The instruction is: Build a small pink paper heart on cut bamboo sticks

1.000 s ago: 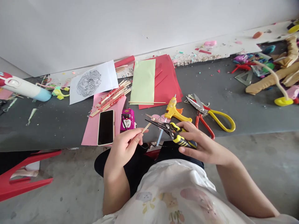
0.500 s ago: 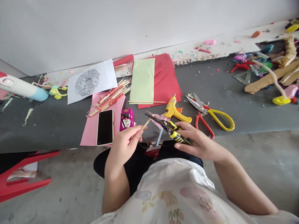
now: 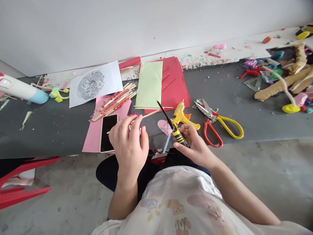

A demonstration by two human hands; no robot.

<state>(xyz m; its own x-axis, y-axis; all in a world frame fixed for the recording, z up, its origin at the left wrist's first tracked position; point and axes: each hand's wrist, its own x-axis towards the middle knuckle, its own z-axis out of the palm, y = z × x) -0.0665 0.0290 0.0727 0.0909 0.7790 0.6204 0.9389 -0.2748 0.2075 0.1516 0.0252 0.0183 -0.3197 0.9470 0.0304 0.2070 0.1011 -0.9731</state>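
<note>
My left hand [image 3: 129, 147] is over the phone's right edge, back upward, its fingers loosely closed on a thin wooden stick [image 3: 152, 113]. The stick's ends show on both sides of the fingers. My right hand [image 3: 195, 148] grips needle-nose pliers [image 3: 179, 136] by their yellow-and-black handles. Their dark jaws point up and left, apart from the stick. Beneath the pliers lies a pink heart-shaped piece [image 3: 163, 126] with a pale blue strip [image 3: 167, 143]. A yellow glue gun [image 3: 182, 116] is just beyond my right hand. My left fingers mostly hide a purple socket block [image 3: 133, 115].
Scissors [image 3: 210, 115] with red and yellow handles lie right. Left are a phone [image 3: 107, 130], pink paper [image 3: 90, 140], a bundle of sticks [image 3: 114, 102] and a dragon print [image 3: 90, 85]. Green [image 3: 149, 81] and red paper [image 3: 177, 85] lie behind. Craft clutter [image 3: 281, 75] covers the far right.
My left hand has turned palm down and moved slightly left, with the stick swung flatter. The pliers have come away from the stick and tilted more upright in my right hand.
</note>
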